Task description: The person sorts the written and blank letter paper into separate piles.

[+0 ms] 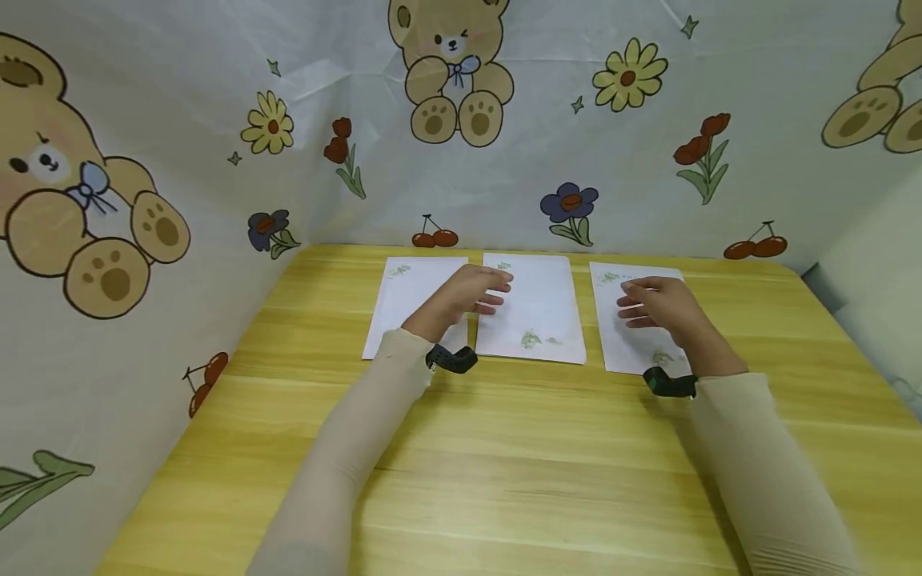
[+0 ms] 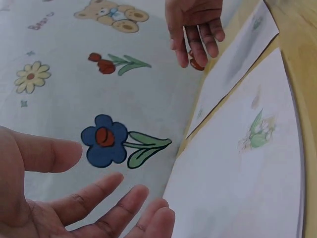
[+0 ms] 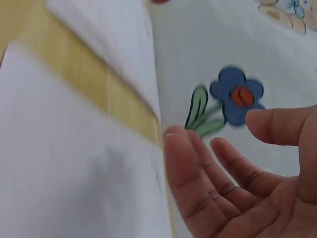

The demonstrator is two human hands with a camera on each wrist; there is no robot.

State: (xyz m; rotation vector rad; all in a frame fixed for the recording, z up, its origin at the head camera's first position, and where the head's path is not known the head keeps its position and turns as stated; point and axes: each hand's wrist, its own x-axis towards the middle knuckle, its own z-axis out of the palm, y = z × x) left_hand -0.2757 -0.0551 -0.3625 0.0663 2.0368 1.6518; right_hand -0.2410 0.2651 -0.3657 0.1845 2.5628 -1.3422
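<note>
Three white stacks or sheets of paper with faint green floral prints lie in a row on the wooden table. My left hand [image 1: 470, 292] hovers between the left paper [image 1: 392, 300] and the middle paper [image 1: 536, 308], its fingers loosely spread and holding nothing. Over the right paper [image 1: 608, 336] hangs my right hand [image 1: 664, 308], also with relaxed fingers and nothing in them. In the left wrist view a floral print [image 2: 258, 131] shows on the nearer paper. The right wrist view shows the right hand's fingers [image 3: 185, 173] apart from the paper.
A wood-grain table [image 1: 504, 448] stretches in front of the papers. Behind and to the left hangs a white cloth [image 1: 519, 176] printed with bears, flowers and cherries. Dark bands [image 1: 452, 360] are worn on both wrists.
</note>
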